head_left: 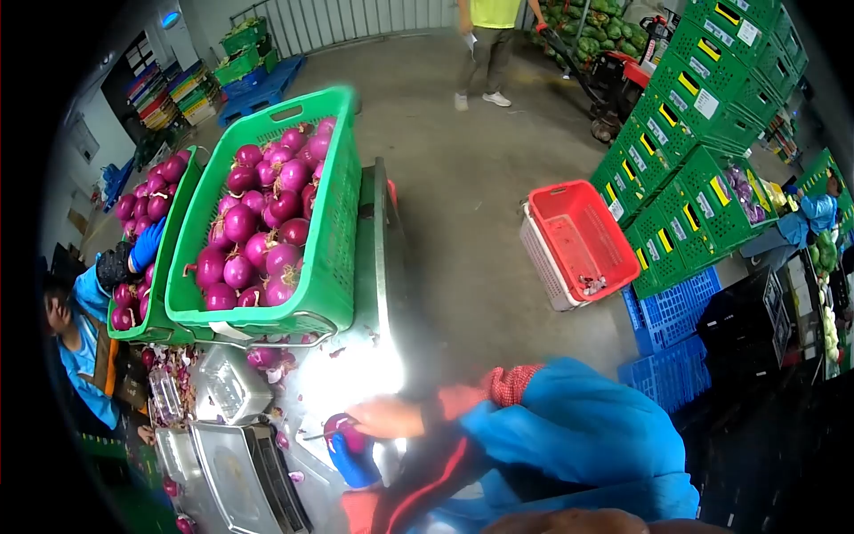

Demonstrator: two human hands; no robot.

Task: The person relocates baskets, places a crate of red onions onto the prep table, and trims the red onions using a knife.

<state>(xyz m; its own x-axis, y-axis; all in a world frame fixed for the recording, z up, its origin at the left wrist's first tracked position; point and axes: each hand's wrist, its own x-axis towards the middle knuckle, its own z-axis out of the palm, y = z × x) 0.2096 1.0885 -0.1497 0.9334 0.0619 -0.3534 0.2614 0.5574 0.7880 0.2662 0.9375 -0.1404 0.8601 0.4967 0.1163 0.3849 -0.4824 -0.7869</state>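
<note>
My left hand (pixel 351 464), in a blue glove, is closed around a red onion (pixel 345 433) above the steel table (pixel 351 369). My bare right hand (pixel 387 416) is at the onion's upper side, its fingers closed on a knife. The thin dark knife blade (pixel 315 436) juts out to the left of the onion, against its skin. Both hands are slightly blurred. Onion skins and a few onions (pixel 264 358) lie on the table just beyond. A clear plastic tray (pixel 233 384) and a metal scale (pixel 240 476) stand left of my hands.
A green crate (pixel 342 258) full of red onions stands on the table, with another (pixel 182 240) beside it. At left, a blue-gloved co-worker (pixel 89 298) reaches into that one. A red basket (pixel 614 218) and stacked green crates (pixel 689 125) stand right. Another person (pixel 487 44) stands behind.
</note>
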